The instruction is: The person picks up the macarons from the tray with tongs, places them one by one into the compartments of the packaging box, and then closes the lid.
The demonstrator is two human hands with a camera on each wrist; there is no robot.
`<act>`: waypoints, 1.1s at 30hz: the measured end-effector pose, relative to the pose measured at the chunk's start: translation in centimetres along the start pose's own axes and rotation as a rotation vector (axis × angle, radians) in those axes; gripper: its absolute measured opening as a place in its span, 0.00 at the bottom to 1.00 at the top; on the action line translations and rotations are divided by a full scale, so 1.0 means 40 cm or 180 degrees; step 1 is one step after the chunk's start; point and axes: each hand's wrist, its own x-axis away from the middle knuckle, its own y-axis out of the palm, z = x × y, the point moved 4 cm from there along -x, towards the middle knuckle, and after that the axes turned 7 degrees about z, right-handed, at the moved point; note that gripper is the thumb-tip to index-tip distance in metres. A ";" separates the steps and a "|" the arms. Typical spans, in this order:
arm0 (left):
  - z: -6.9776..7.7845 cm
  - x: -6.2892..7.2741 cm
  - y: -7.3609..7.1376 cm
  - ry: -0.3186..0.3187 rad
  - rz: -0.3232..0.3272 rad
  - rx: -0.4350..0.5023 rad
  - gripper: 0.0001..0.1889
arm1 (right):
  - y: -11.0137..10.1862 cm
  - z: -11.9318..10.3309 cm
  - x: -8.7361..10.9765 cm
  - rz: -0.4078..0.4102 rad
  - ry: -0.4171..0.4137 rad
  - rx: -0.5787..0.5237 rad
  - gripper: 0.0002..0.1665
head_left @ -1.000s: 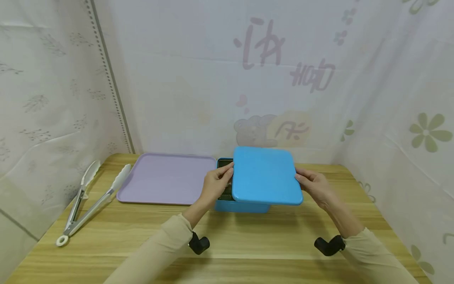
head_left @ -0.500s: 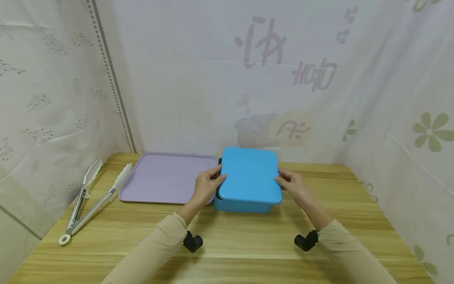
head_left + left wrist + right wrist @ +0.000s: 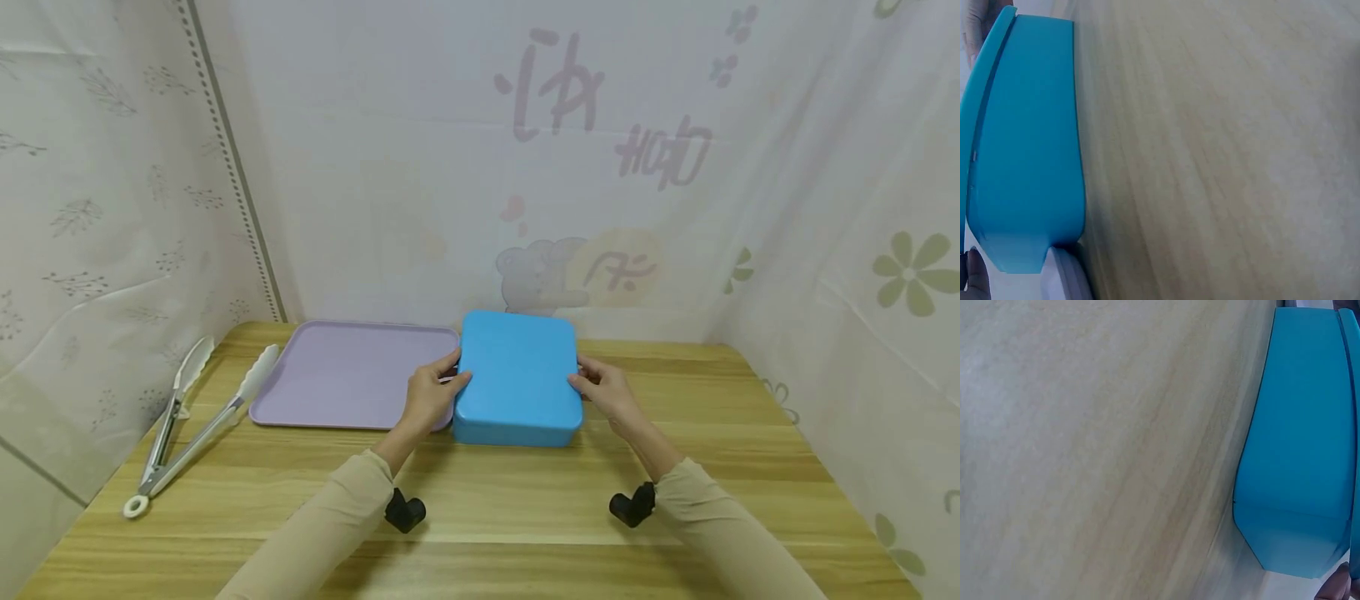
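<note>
A light-blue lid (image 3: 519,367) covers the blue lunch box (image 3: 513,435) on the table. At the lid's left edge my left hand (image 3: 426,398) pinches it, thumb near the top and fingers lower along the side. My right hand (image 3: 611,396) grips the opposite edge the same way. In the left wrist view a thin dark seam runs between the lid (image 3: 974,94) and the box wall (image 3: 1029,137). The right wrist view has the box side (image 3: 1300,425) with fingertips (image 3: 1335,584) low at the lid's corner. The box's contents are hidden under the lid.
A lilac tray (image 3: 360,375) lies left of the box, close against it. Further left, metal tongs (image 3: 197,450) with pale scalloped tips lie spread on the wooden table (image 3: 517,508). A patterned cloth (image 3: 390,167) hangs behind and along both sides.
Both hands have brought the lid left and down over the box, covering the dark compartments that showed earlier. The right hand travelled farther left than the left hand did.
</note>
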 end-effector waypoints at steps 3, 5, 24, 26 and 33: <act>-0.008 0.000 0.003 -0.0002 -0.0004 0.0019 0.28 | 0.006 0.000 -0.002 -0.0011 -0.0021 -0.0015 0.30; -0.013 0.000 0.005 -0.0035 -0.0009 0.0041 0.28 | 0.010 0.000 -0.003 -0.0006 -0.0029 -0.0041 0.30; -0.039 0.007 0.024 -0.0263 -0.0033 -0.0030 0.26 | 0.027 0.026 -0.018 0.0054 0.0179 0.0063 0.31; -0.039 0.007 0.026 -0.0253 -0.0021 -0.0034 0.26 | 0.027 0.029 -0.019 0.0070 0.0171 0.0060 0.31; -0.044 0.003 0.030 -0.0249 0.0002 -0.0025 0.26 | 0.034 0.037 -0.021 0.0140 0.0130 -0.0007 0.30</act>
